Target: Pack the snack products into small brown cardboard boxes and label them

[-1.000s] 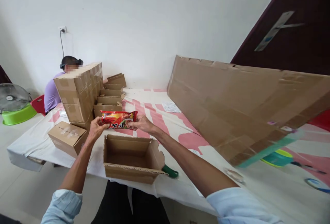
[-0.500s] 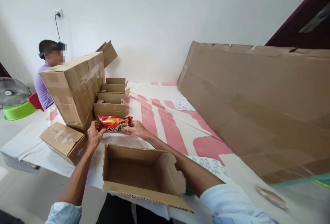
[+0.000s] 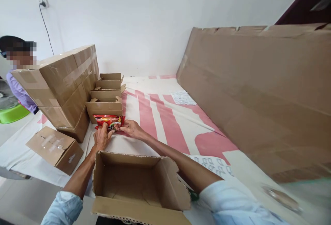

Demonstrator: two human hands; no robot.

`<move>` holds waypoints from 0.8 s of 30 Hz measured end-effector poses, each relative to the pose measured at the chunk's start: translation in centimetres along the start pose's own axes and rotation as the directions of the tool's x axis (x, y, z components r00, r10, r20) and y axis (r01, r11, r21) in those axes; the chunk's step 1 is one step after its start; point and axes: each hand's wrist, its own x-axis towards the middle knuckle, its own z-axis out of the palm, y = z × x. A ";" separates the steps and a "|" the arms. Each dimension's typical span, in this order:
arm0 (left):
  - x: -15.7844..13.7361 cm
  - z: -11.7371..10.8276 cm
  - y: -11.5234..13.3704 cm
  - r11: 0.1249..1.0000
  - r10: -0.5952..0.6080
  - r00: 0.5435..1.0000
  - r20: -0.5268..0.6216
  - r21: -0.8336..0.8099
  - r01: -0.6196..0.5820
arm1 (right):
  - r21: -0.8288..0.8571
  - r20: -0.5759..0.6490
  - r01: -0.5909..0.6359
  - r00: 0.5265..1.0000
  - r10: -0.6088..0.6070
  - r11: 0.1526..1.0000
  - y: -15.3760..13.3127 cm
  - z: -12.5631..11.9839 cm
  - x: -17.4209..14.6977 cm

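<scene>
A shiny red food packet (image 3: 110,119), printed with what looks like a bowl of food, is between my two hands, in front of the nearest small open box (image 3: 104,108). My left hand (image 3: 102,137) is closed on its near left side, with the thumb and fingers at the lower edge. The right end of the packet is pinched by my right hand (image 3: 132,129). Closer to my body, between my forearms, an open cardboard box (image 3: 129,180) stands with its flaps spread and its floor bare.
Taped cartons (image 3: 64,83) are stacked at the left, beside a row of open boxes. A closed carton (image 3: 54,149) lies nearer me. A person (image 3: 20,76) sits beyond the stack. A large cardboard sheet (image 3: 245,97) borders the right. Printed paper (image 3: 183,98) lies on the cloth-covered table (image 3: 165,125).
My left hand has shifted from the packet's left end to its near side. My view has turned slightly right, moving the boxes and the person leftward in the picture.
</scene>
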 end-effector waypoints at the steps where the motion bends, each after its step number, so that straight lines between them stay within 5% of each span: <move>1: 0.4 0.0 0.2 1.000 -0.013 1.000 -0.003 0.020 0.013 | -0.029 -0.024 0.006 1.000 -0.007 1.000 -0.4 -0.7 -0.8; 8: 2.9 -0.1 0.5 0.996 -0.043 0.999 -0.013 0.075 0.044 | -0.336 -0.152 0.046 0.983 -0.102 0.941 -0.6 -5.2 -11.1; 16: 7.3 1.1 0.9 0.999 -0.039 0.998 -0.040 0.022 0.040 | -0.611 -0.277 -0.044 0.947 -0.162 0.790 4.3 -6.2 -25.1; 24: 10.8 2.0 2.4 0.992 -0.014 1.000 -0.013 -0.126 0.013 | -0.683 -0.334 -0.058 0.911 -0.241 0.729 6.1 -3.7 -29.1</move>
